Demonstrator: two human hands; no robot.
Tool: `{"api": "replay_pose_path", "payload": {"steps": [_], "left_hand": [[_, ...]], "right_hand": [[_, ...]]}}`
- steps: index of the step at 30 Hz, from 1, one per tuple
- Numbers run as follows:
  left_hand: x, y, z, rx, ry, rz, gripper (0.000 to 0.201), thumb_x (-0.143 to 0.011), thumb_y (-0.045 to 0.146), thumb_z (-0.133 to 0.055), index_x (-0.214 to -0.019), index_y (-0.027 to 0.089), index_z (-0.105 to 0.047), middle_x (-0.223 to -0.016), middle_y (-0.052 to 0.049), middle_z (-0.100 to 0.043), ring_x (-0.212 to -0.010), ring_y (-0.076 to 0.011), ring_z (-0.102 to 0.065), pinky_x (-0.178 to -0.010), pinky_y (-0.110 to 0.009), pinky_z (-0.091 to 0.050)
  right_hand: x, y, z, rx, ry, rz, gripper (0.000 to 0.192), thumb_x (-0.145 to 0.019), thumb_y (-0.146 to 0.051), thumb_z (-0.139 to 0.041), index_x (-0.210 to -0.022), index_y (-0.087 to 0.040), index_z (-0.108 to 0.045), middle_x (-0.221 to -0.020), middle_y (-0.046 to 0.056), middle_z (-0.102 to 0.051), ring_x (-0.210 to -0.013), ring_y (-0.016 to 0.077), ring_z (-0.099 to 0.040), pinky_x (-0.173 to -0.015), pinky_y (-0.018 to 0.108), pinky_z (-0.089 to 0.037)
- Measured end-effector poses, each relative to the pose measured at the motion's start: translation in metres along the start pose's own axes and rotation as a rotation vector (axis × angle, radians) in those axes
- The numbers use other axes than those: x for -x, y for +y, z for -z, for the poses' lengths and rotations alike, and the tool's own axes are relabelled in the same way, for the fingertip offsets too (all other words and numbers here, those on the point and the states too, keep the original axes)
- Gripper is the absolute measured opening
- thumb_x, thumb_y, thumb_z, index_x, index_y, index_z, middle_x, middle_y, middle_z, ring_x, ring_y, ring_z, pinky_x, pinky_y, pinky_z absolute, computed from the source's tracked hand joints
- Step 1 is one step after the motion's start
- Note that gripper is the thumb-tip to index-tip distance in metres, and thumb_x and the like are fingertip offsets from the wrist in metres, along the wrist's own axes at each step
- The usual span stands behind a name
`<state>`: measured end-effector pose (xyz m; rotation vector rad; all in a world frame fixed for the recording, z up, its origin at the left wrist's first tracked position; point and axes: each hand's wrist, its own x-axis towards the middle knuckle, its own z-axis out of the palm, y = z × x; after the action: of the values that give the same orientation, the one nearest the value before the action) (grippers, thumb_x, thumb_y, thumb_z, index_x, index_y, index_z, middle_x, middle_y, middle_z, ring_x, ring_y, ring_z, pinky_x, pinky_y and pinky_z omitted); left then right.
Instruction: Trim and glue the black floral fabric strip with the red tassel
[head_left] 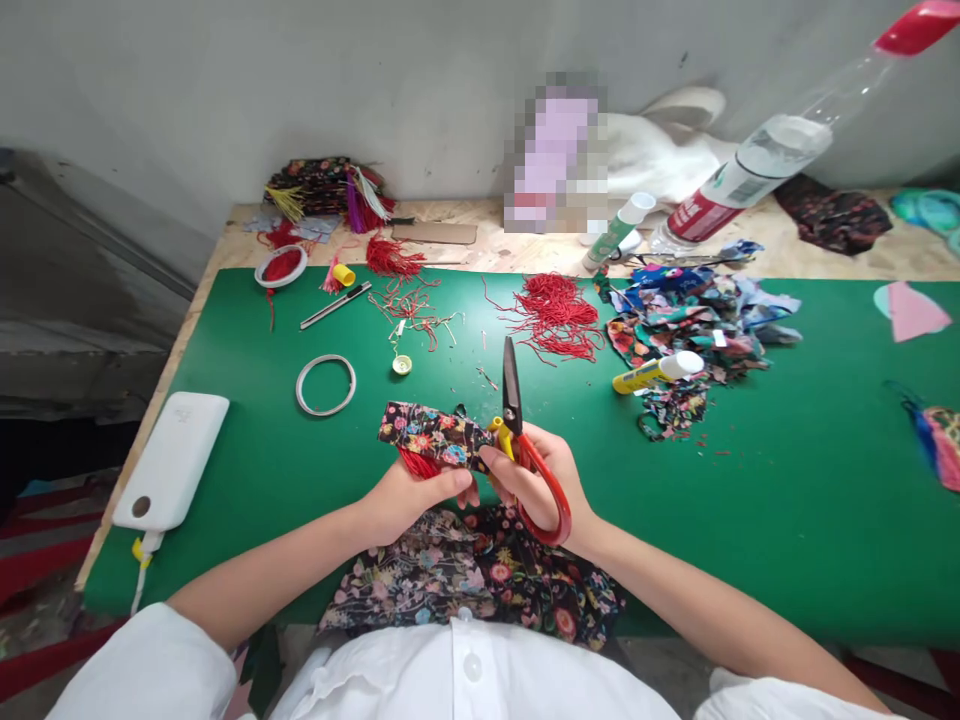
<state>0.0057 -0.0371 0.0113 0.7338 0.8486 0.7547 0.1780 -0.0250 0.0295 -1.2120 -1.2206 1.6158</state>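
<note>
Your scissors [517, 440] show dark matt metal blades and glossy red plastic handles. The floral piece [427, 435] is printed woven cloth; the green mat [787, 520] looks matt, smooth.

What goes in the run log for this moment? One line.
left hand: holds floral piece | right hand: holds scissors, blades shut | surface: green mat | nearby: ring, glue stick

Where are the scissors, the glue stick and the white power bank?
scissors [512, 395]: head view, on the dark blades.
glue stick [651, 373]: head view, on the yellow body.
power bank [176, 458]: head view, middle of its white top.
</note>
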Motion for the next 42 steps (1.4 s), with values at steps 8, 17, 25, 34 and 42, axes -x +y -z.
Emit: {"api": "replay_pose_path", "payload": {"steps": [8, 17, 25, 34, 42], "left_hand": [[-0.007, 0.009, 0.001, 0.248, 0.172, -0.041, 0.034, -0.066, 0.042, -0.086, -0.070, 0.014, -0.068, -0.064, 0.000, -0.065, -0.059, -0.0103, -0.060, -0.058, -0.023, -0.049], [-0.019, 0.009, 0.014, 0.019, 0.328, -0.075, 0.032, -0.066, 0.042, -0.085, -0.069, 0.014, -0.069, -0.065, 0.000, -0.068, -0.063, -0.0108, -0.062, -0.062, -0.022, -0.051], [-0.014, 0.024, 0.008, -0.002, 0.284, -0.067, 0.029, -0.070, 0.041, -0.082, -0.077, 0.014, -0.074, -0.076, -0.005, -0.076, -0.066, -0.0163, -0.070, -0.064, -0.027, -0.056], [-0.001, 0.043, 0.004, -0.086, 0.293, -0.162, 0.031, -0.071, 0.047, -0.081, -0.075, 0.017, -0.075, -0.074, -0.004, -0.077, -0.061, -0.0183, -0.072, -0.059, -0.029, -0.059], [0.015, 0.046, 0.006, -0.234, 0.167, -0.065, 0.049, -0.076, 0.068, -0.065, -0.077, 0.020, -0.074, -0.070, -0.004, -0.075, -0.065, -0.0214, -0.072, -0.067, -0.035, -0.060]], "right_hand": [[-0.010, -0.009, -0.015, 0.043, -0.004, 0.020, 0.040, -0.077, -0.046, -0.074, -0.069, -0.020, -0.046, -0.058, -0.005, -0.051, -0.047, 0.0073, -0.044, -0.042, 0.019, -0.037], [-0.025, 0.022, -0.009, 0.151, 0.046, 0.129, 0.038, -0.080, -0.047, -0.070, -0.067, -0.019, -0.048, -0.057, -0.005, -0.047, -0.048, 0.0074, -0.041, -0.044, 0.020, -0.035], [-0.024, 0.029, 0.011, 0.280, -0.026, 0.244, 0.040, -0.081, -0.052, -0.069, -0.068, -0.019, -0.050, -0.056, -0.005, -0.046, -0.049, 0.0073, -0.036, -0.047, 0.021, -0.031], [-0.013, 0.025, 0.014, 0.258, -0.260, 0.221, 0.065, -0.075, -0.082, -0.054, -0.090, -0.019, -0.049, -0.065, -0.004, -0.046, -0.056, 0.0112, -0.037, -0.050, 0.024, -0.031], [-0.002, 0.018, 0.007, 0.173, -0.421, 0.186, 0.075, -0.072, -0.085, -0.053, -0.107, -0.019, -0.056, -0.082, 0.003, -0.054, -0.076, 0.0192, -0.050, -0.067, 0.027, -0.046]]}}
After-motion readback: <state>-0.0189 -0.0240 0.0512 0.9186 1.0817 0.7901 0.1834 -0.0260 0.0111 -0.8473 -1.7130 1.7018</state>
